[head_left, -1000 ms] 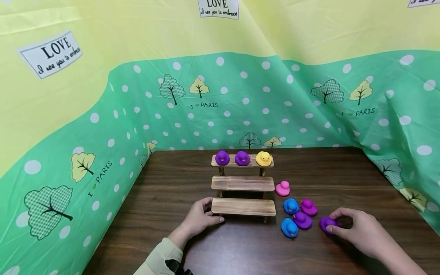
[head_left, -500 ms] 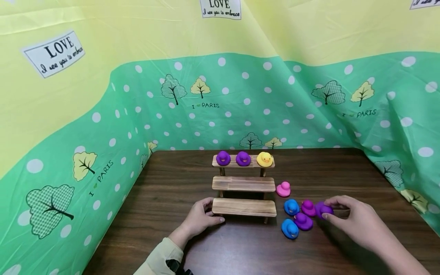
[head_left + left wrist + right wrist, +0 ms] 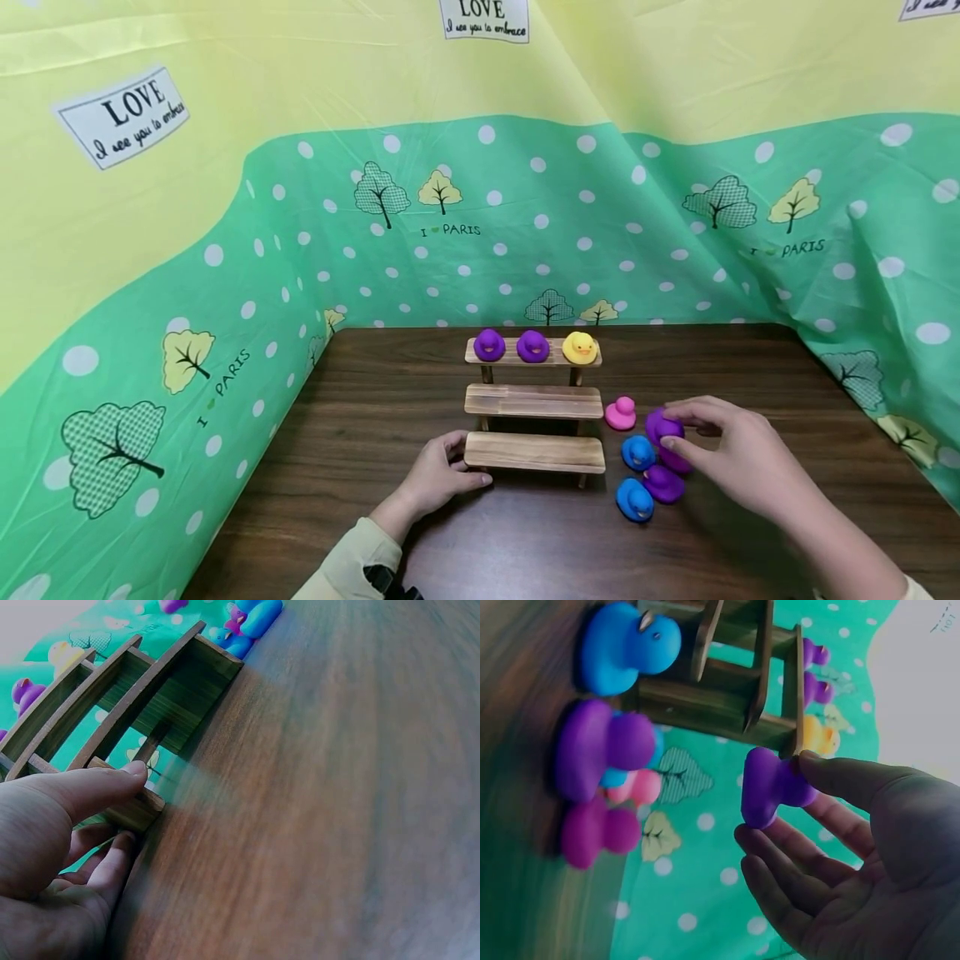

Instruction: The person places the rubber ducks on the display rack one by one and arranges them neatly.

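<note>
My right hand (image 3: 742,457) pinches a purple rubber duck (image 3: 763,787) between thumb and fingers, raised off the table beside the other ducks. In the head view the held duck overlaps a magenta duck (image 3: 600,832), partly hidden there. At the left end of a three-step wooden stand (image 3: 534,402), my left hand (image 3: 433,479) grips the lowest step's end, thumb in front and fingers behind. Two purple ducks (image 3: 489,345) and a yellow duck (image 3: 580,347) sit in a row on the top step. The middle and bottom steps are bare.
Right of the stand, on the dark wooden table (image 3: 315,467), are a pink duck (image 3: 621,414), two blue ducks (image 3: 635,500) and another purple duck (image 3: 663,484). A green and yellow patterned cloth (image 3: 420,283) hangs behind and along both sides.
My right hand has lifted the purple duck off the table and carried it left and away from me, over the magenta duck. My left hand stays on the stand.
</note>
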Tool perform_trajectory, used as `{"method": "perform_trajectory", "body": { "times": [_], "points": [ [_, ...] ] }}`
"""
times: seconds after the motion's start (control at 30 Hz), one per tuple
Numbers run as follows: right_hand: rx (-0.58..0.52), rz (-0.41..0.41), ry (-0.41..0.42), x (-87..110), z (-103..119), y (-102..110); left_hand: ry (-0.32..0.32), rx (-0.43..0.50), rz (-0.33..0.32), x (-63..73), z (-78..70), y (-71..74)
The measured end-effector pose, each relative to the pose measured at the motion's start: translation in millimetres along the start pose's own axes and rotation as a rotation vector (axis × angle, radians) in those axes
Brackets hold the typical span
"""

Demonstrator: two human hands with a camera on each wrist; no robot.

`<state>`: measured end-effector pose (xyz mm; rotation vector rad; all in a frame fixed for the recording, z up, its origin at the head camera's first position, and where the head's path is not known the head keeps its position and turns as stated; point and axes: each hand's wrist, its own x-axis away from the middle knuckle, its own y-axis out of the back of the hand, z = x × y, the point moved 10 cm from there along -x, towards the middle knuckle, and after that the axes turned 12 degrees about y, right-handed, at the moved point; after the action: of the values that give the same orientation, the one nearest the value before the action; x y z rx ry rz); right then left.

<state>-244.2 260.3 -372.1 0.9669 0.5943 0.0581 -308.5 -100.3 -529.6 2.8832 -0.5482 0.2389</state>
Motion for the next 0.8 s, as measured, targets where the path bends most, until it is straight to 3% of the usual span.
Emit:
{"method": "perform_trajectory", "body": {
  "times": [0.5,0.8],
  "points": [
    [-0.114,-0.008,0.080,-32.2,38,-27,-0.006,0.010,0.006,-0.6,0.8,0.4],
    [-0.184,0.003,0.170,-51.2,62,-45,-0.003,0.017,0.004,-0.8,-0.5,0.0]
  ]
}}
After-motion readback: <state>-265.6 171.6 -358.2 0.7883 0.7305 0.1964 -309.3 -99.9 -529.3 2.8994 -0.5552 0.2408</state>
